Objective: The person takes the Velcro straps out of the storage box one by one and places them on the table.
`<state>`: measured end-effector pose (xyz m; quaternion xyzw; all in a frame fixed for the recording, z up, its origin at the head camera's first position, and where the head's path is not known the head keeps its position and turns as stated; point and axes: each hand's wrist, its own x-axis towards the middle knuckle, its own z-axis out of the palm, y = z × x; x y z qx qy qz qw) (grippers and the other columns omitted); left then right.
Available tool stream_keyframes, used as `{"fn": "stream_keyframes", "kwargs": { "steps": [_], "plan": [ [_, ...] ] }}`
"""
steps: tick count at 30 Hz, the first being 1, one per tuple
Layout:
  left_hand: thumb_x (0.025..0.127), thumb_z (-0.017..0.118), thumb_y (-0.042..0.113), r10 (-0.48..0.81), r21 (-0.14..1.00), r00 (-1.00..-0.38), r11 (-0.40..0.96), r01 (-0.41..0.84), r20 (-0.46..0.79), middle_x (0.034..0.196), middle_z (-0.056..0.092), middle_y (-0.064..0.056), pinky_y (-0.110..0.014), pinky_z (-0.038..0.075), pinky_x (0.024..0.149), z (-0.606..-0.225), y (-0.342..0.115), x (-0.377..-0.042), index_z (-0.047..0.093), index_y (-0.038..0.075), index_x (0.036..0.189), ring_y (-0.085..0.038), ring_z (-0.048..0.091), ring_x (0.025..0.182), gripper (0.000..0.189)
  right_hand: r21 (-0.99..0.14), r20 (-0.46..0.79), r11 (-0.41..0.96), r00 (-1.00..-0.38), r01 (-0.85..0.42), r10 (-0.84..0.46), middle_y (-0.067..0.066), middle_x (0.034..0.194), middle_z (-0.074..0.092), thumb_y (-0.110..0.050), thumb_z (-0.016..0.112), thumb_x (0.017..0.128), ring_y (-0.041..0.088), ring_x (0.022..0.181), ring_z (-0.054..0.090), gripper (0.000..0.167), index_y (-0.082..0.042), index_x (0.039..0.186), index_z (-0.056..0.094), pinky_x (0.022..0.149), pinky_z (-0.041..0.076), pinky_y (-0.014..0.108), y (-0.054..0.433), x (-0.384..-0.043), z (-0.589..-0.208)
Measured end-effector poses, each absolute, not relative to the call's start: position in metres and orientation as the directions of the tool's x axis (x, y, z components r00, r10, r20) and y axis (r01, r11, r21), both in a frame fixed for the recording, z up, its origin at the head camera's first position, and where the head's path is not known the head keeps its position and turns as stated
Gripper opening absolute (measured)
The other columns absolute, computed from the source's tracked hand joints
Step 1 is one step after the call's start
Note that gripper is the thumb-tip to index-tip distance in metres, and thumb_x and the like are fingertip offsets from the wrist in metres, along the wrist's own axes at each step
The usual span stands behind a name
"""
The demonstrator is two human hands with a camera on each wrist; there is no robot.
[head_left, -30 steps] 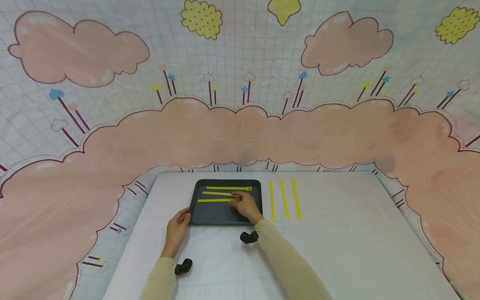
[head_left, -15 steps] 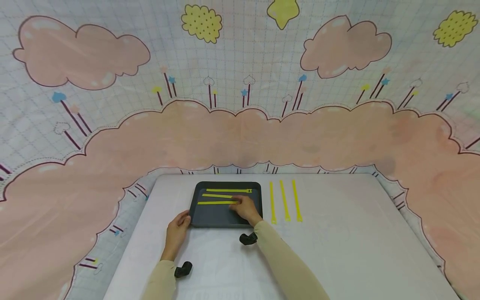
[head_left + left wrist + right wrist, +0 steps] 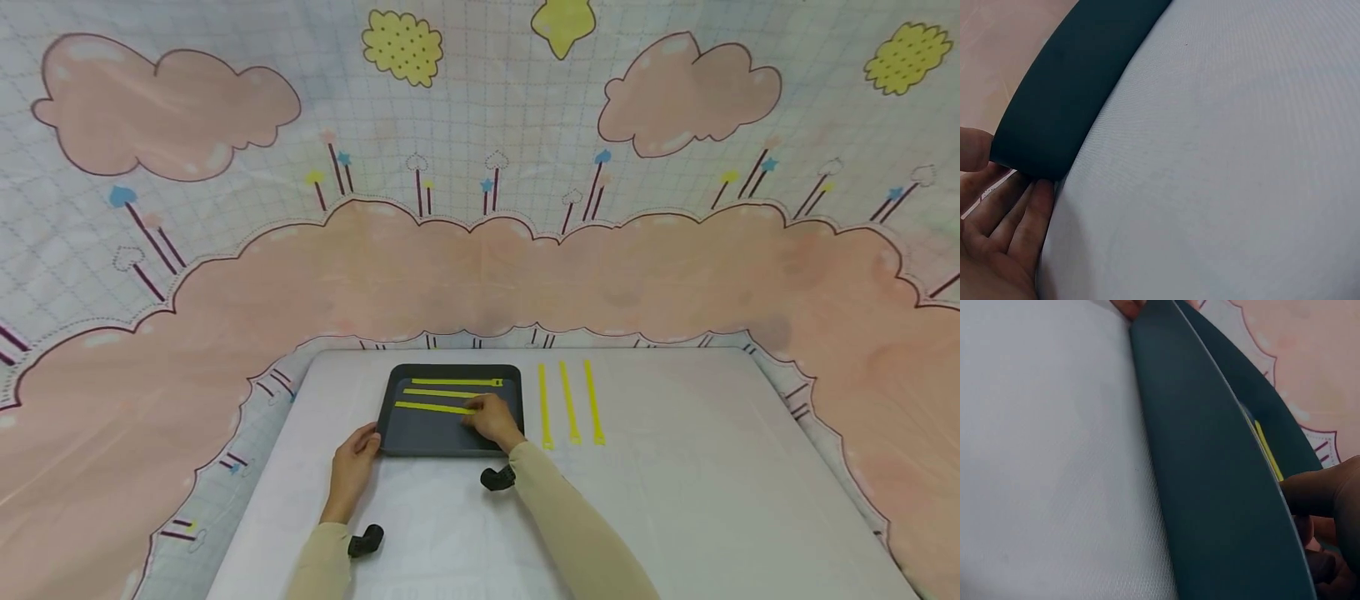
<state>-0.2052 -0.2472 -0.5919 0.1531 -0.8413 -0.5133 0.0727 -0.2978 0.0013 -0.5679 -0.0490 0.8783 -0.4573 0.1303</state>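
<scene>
A dark grey tray [image 3: 427, 437] lies on the table, with three flat yellow cable ties inside, roughly crosswise. The far tie [image 3: 453, 382] shows its slotted head at the right, and the middle tie [image 3: 442, 392] runs to just behind my right fingers. My right hand [image 3: 493, 419] reaches over the tray and pinches the right end of the nearest cable tie [image 3: 431, 407]; its head is hidden. At the tray's near left corner, my left hand [image 3: 352, 471] holds the wall. In the left wrist view its thumb [image 3: 974, 149] lies against the rim and its fingertips touch beneath the corner.
Right of the tray, three more yellow cable ties lie lengthwise on the white table: a left one [image 3: 545, 408], a middle one [image 3: 570, 402] and a right one [image 3: 594, 402]. A patterned cloth [image 3: 555, 283] hangs behind the table [image 3: 712, 467].
The right end of the nearest cable tie has swung toward me, so that tie now slants, with my right hand on it. The left hand stays at the tray corner.
</scene>
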Motion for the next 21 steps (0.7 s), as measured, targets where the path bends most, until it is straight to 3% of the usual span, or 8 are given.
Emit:
{"fn": "stream_keyframes", "kwargs": {
  "steps": [5,9,21],
  "plan": [
    [0.103,0.052,0.025,-0.327,0.885,-0.944,0.43,-0.176,-0.029,0.127,0.067,-0.017,-0.015,0.047,0.085,-0.5926,-0.2491,-0.2055,0.056,0.009,0.138,-0.026,0.064,0.115,0.039,-0.759,-0.125,0.651,-0.978,-0.014,-0.167,0.007,0.101,0.074,-0.013,0.076,0.083,0.025,0.092,0.065,0.012,-0.011,0.095,0.076,0.08,0.053,0.04,0.0009,-0.2967,-0.5662],
    [0.103,0.052,0.024,-0.333,0.88,-0.942,0.438,-0.182,-0.029,0.126,0.067,-0.018,-0.01,0.045,0.081,-0.5926,-0.2484,-0.2052,0.056,0.007,0.137,-0.027,0.065,0.113,0.039,-0.737,-0.097,0.676,-0.984,-0.028,-0.147,0.003,0.085,0.072,-0.01,0.076,0.081,0.017,0.074,0.059,0.005,-0.011,0.085,0.075,0.067,0.05,0.033,0.0015,-0.2948,-0.5661],
    [0.103,0.051,0.03,-0.322,0.888,-0.946,0.424,-0.177,-0.035,0.128,0.066,-0.017,-0.01,0.044,0.083,-0.5969,-0.2503,-0.205,0.055,0.008,0.138,-0.028,0.064,0.117,0.041,-0.738,-0.08,0.674,-0.985,-0.045,-0.153,0.0,0.078,0.069,-0.013,0.075,0.084,0.014,0.068,0.055,0.007,-0.015,0.077,0.074,0.062,0.046,0.029,0.003,-0.2963,-0.5724]
  ]
}}
